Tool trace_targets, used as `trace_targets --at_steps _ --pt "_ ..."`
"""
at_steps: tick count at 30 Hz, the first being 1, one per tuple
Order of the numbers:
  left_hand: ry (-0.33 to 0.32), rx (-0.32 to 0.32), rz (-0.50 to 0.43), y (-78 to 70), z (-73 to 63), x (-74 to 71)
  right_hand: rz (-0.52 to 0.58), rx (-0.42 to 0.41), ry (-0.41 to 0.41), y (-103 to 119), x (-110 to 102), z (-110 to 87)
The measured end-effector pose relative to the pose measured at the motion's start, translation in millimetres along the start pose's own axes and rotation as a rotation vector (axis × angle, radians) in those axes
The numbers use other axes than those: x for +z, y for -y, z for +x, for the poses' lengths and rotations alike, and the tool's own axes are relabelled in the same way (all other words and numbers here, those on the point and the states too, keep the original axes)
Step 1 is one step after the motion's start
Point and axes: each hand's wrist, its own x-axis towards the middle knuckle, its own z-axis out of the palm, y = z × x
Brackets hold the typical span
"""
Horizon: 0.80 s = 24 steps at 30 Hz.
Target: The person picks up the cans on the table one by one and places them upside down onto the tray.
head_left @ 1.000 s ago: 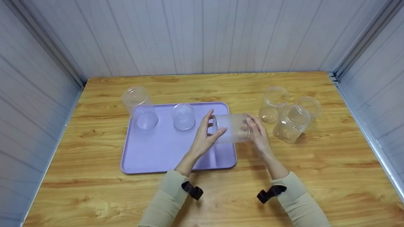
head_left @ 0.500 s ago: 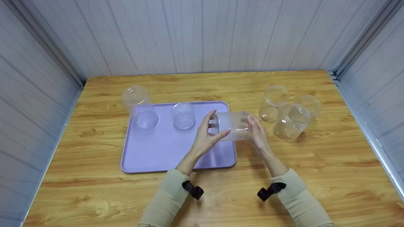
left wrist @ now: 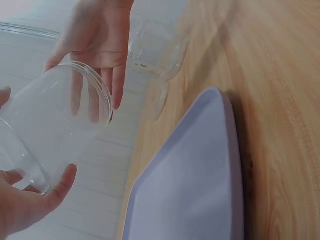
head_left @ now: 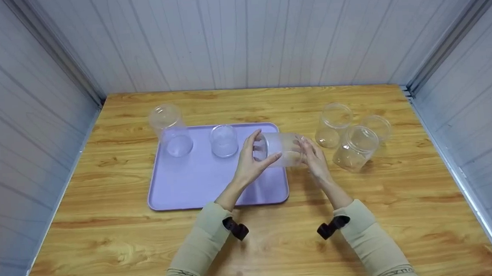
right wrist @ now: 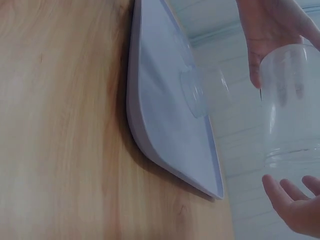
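Note:
A clear cylindrical plastic jar (head_left: 288, 150) lies sideways in the air above the right end of a lavender tray (head_left: 198, 192). My left hand (head_left: 247, 163) grips its closed end, thumb on the near side and fingers round the far side. At the ridged mouth end is my right hand (head_left: 317, 161), holding the rim. Through the clear wall in the left wrist view, fingers of the right hand (left wrist: 102, 37) show behind the rim. A shorter clear jar (head_left: 223, 141) stands on the tray, and a taller clear jar (head_left: 170, 127) stands at its back left corner.
Several clear jars stand grouped right of the tray, among them a front jar (head_left: 354, 149) and a back jar (head_left: 333, 126). The wooden table (head_left: 278, 247) is bounded by pale panel walls (head_left: 222, 37) at the back and sides.
Both hands have carried the jar slightly away from the body, and its closed end tips a little. The tray and the standing jars have stayed in place.

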Motion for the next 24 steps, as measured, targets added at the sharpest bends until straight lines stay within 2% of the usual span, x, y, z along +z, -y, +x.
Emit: trace_targets --at_steps 4,11,24 --pt "-0.032 0.014 0.056 -2.7 1.6 0.2 -0.046 -0.026 -0.061 1 1 6.8" --pt "-0.055 -0.001 0.172 -5.6 5.2 -0.5 -0.221 -0.117 -0.103 1 -5 22.3" --pt "-0.030 -0.073 0.310 -2.3 25.3 -1.1 -0.424 -0.180 -0.162 7 -14 48.7"
